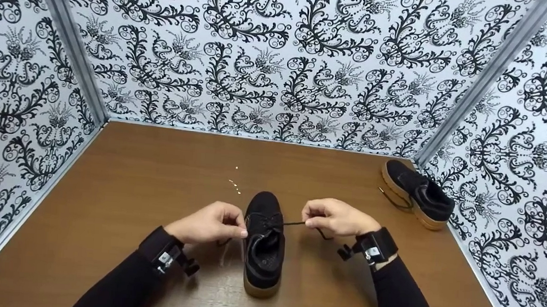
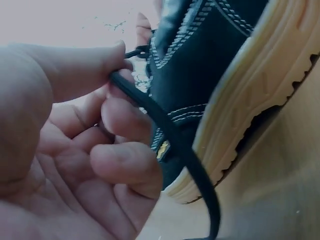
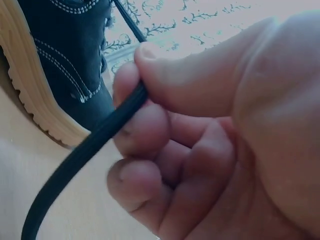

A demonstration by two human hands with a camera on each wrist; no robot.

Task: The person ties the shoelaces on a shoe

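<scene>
A black shoe (image 1: 264, 205) with a tan sole stands upright on the table, its toe pointing away from me. On its left side my left hand (image 1: 212, 223) pinches one end of the black shoelace (image 2: 175, 135) between thumb and forefinger, close to the eyelets. My right hand (image 1: 338, 218), to the right of the shoe, pinches the other black lace end (image 3: 85, 145). That lace (image 1: 294, 223) runs straight from the shoe to the fingers, and its loose tail hangs below them. In both wrist views the free lace trails down past the fingers.
A second black shoe (image 1: 418, 193) lies near the right back corner, a lace trailing beside it. Patterned panels (image 1: 260, 62) wall the brown table (image 1: 159, 165) at the back and sides. Small bright specks (image 1: 235, 186) show on the tabletop beyond the shoe.
</scene>
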